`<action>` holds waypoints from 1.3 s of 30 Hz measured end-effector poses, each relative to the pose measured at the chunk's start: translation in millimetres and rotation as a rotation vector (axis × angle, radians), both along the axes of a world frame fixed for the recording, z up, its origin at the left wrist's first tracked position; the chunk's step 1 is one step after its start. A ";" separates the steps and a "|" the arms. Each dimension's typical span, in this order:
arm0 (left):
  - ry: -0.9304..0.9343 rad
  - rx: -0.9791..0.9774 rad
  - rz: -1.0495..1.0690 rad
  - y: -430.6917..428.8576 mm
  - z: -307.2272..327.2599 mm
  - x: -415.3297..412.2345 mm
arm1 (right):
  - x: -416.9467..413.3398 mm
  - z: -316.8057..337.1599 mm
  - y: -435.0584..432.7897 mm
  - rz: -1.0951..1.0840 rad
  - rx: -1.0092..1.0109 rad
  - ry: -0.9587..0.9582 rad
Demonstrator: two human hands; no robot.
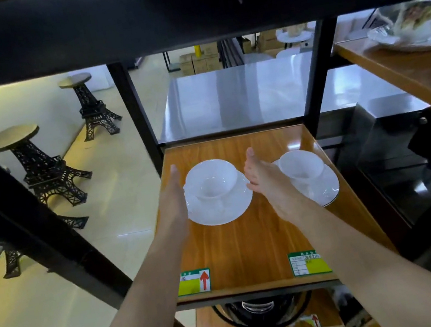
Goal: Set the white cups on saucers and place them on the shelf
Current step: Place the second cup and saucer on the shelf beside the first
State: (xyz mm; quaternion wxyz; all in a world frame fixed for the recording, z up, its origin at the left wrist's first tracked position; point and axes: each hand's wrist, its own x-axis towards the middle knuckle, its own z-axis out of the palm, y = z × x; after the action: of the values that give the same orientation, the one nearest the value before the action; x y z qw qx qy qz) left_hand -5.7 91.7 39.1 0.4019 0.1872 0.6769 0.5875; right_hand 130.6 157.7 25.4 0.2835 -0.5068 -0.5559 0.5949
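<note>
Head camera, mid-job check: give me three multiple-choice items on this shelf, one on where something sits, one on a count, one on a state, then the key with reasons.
1. Where does the left cup sit?
A. Bare on the wooden shelf
B. On the left saucer
C. In the left hand

2. How many white cups are on this shelf?
A. One
B. Two
C. Four

3. What are the hands doing?
A. Both open, either side of the left cup and saucer
B. Right hand closed around the right cup
C. Both flat on the shelf front

Key:
1. B, the saucer rim shows all round under the cup.
2. B, a second cup stands on the right saucer.
3. A, fingers are extended and neither hand encloses anything.
</note>
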 end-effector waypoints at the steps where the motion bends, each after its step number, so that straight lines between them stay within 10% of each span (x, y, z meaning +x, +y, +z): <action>1: 0.018 -0.024 -0.014 -0.6 -2.4 -0.1 | -4.3 -1.6 -0.1 0.009 -0.017 0.004; 39: -0.054 -0.082 -0.020 1.0 -25.6 -24.1 | -11.9 -21.1 -6.0 -0.158 0.037 -0.095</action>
State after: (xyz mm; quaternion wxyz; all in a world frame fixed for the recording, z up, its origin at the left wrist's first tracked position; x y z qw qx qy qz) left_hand -29.8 92.7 13.5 0.4331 0.1614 0.6874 0.5603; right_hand 118.7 151.7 4.3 0.3121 -0.5715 -0.5378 0.5355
